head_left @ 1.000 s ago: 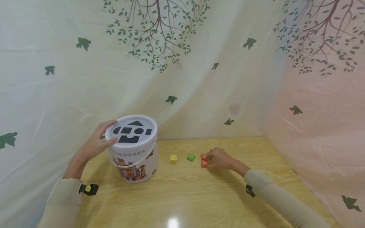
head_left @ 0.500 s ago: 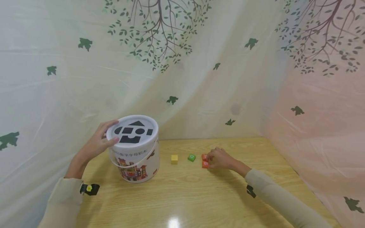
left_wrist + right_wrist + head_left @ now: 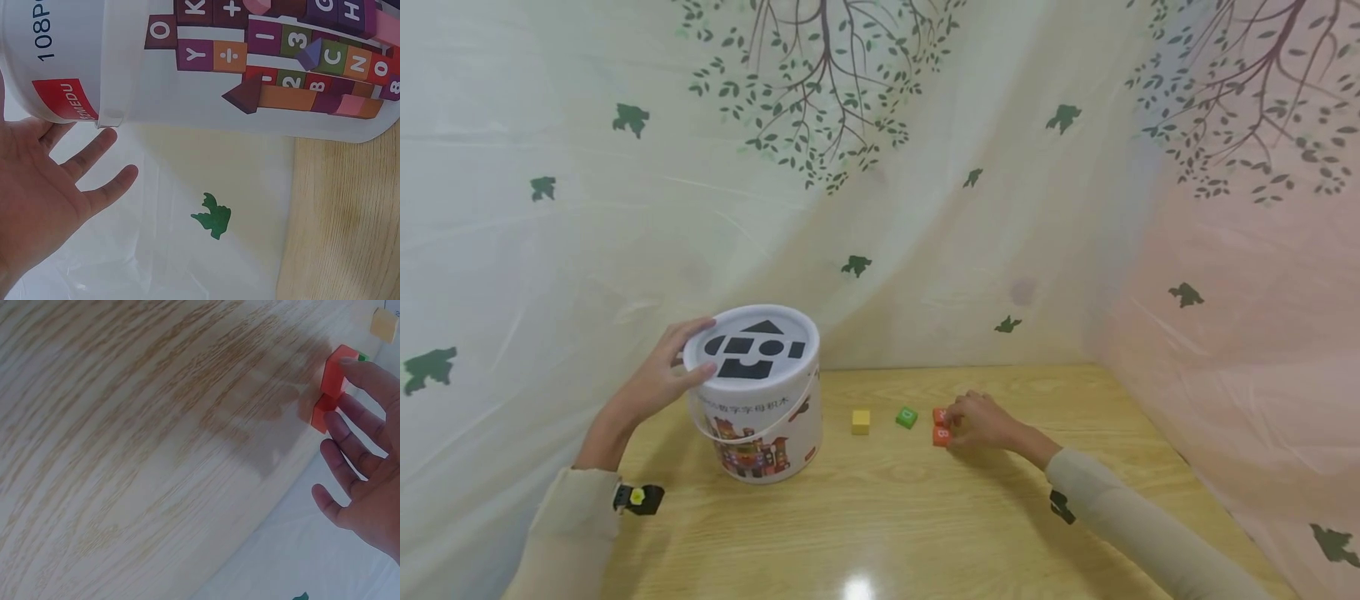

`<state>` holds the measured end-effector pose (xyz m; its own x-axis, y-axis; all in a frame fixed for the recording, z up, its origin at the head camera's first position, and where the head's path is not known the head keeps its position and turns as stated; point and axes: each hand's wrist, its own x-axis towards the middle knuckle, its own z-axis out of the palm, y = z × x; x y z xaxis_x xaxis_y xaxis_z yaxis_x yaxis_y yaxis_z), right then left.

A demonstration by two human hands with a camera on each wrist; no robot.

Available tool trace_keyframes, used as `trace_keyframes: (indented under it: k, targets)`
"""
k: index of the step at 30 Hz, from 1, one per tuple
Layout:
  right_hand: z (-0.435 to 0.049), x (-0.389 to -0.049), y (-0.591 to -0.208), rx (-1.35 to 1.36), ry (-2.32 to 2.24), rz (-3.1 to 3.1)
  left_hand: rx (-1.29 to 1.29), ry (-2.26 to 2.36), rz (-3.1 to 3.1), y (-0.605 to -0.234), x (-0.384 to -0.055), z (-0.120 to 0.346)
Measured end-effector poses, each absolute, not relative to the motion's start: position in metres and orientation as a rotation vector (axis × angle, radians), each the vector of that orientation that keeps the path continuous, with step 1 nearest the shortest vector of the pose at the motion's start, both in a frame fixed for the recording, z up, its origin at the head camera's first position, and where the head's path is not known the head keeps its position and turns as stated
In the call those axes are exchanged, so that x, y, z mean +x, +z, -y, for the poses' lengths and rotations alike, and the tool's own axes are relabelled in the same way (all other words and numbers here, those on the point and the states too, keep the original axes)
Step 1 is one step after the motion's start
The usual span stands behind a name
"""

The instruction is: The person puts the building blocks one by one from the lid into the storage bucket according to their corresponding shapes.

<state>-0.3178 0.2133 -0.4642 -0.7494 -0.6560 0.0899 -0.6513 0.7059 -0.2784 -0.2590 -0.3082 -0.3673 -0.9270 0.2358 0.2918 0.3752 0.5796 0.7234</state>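
On the table's left stands a white toy-block bucket (image 3: 760,442) with a lid (image 3: 801,325) showing black shape cut-outs. My left hand (image 3: 662,371) rests at the lid's left rim, thumb over the near edge and a finger on the far edge; the left wrist view shows its other fingers straight and spread. Farther right, my right hand (image 3: 988,422) has its thumb and fingers on two red letter blocks lying edge to edge, an A block (image 3: 939,416) and a B block (image 3: 941,437). In the right wrist view the thumb touches the upper red block (image 3: 334,376).
Left of the red blocks lie a green block (image 3: 906,417) marked D and a yellow block (image 3: 861,422). The wooden table (image 3: 880,517) meets a pale leaf-patterned curtain (image 3: 917,317) at the back and right. The bucket's white handle (image 3: 752,436) hangs at its front.
The whole scene shifts slightly right and down as the head view turns. Both hands stay in place at the bucket and the red blocks, with only slight finger movement at the right.
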Motion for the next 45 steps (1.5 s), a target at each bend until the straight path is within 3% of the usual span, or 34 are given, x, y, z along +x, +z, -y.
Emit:
trace_keyframes:
  k: [16,45]
  targets:
    - [-0.206,-0.322,-0.468,-1.021,-0.468,-2.864,-0.503,-1.255,2.652,-0.367,-0.257,0.308]
    - [-0.193,-0.328,-0.442,-1.205,-0.4,-2.89,-0.528,-1.265,2.624,-0.368,-0.258,0.307]
